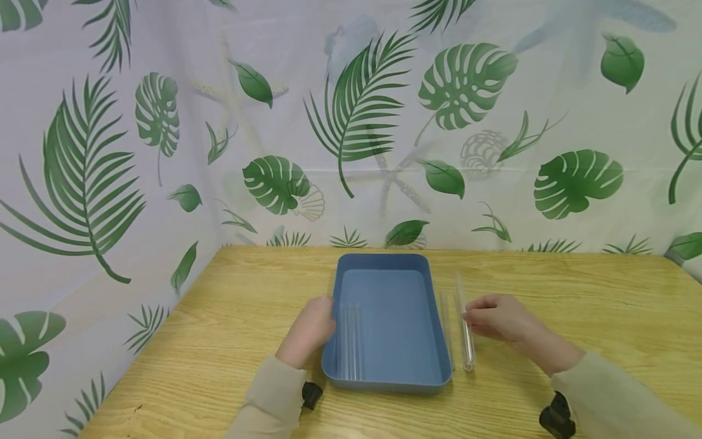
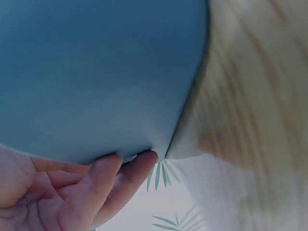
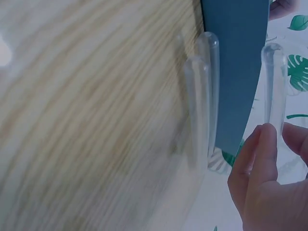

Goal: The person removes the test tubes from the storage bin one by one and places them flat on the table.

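A blue rectangular tray (image 1: 403, 323) stands on the wooden table, with several clear glass tubes (image 1: 351, 344) lying side by side along its left inner side. My left hand (image 1: 309, 329) grips the tray's left rim; in the left wrist view its curled fingers (image 2: 103, 180) lie against the outer wall. To the right of the tray, my right hand (image 1: 504, 323) pinches a clear test tube (image 3: 275, 86) between thumb and fingers, its rounded end pointing toward me. Two more test tubes (image 3: 197, 101) lie on the table close along the tray's right wall.
The wooden table (image 1: 576, 292) extends on both sides of the tray. Behind it and at the left hangs a white cloth (image 1: 373, 225) printed with green leaves. Each wrist carries a small black device (image 1: 557, 417) near the sleeve.
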Motion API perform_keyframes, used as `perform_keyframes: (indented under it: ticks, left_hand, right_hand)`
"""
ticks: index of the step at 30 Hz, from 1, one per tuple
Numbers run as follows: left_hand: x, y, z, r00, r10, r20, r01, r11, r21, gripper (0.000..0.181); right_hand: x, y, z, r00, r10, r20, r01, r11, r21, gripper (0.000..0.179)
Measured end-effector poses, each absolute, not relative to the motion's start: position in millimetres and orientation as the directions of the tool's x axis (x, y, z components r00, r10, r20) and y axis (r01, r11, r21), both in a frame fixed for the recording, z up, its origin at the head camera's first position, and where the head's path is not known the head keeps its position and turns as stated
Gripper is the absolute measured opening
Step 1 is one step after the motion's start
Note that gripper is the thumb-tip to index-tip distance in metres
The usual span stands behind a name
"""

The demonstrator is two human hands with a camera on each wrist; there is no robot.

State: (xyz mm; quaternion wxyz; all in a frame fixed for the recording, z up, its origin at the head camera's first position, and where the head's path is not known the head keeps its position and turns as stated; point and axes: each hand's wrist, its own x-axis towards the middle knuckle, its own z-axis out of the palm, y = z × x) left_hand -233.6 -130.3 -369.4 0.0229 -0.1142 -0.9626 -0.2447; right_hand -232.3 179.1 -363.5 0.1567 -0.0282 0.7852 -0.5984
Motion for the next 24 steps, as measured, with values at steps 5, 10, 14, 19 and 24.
perform_keyframes:
  ticks: [5,10,14,19,24]
  left_hand:
    - [-234.2,-130.5,-369.3,-0.971,0.214,0.103,0.237,0.857,0.458,0.027]
    - [-233.8,-130.7,-369.0,-0.971,0.214,0.106,0.239,0.856,0.459,0.026]
    - [-234.1,-130.8,-369.2,-0.974,0.205,0.095,0.226,0.854,0.468,0.028]
    - [-233.8,-131.3,-369.5,-0.973,0.209,0.094,0.229,0.848,0.479,0.03]
    - [-233.4,-131.4,-368.8,-0.971,0.218,0.1,0.239,0.85,0.469,0.029]
  right_hand:
    - [-233.4,189.2,-366.1,-0.95,-0.213,-0.23,0.154,0.321,-0.934,0.045]
    - [-234.4,196.8,-369.5,-0.949,-0.189,-0.252,0.169,0.371,-0.913,0.042]
    - [-235.2,200.2,-371.4,-0.95,-0.172,-0.262,0.178,0.392,-0.903,0.042]
    - [-236.0,202.9,-374.3,-0.955,-0.155,-0.252,0.167,0.421,-0.891,0.042]
    - [-237.0,205.2,-378.2,-0.966,-0.131,-0.225,0.142,0.457,-0.878,0.035]
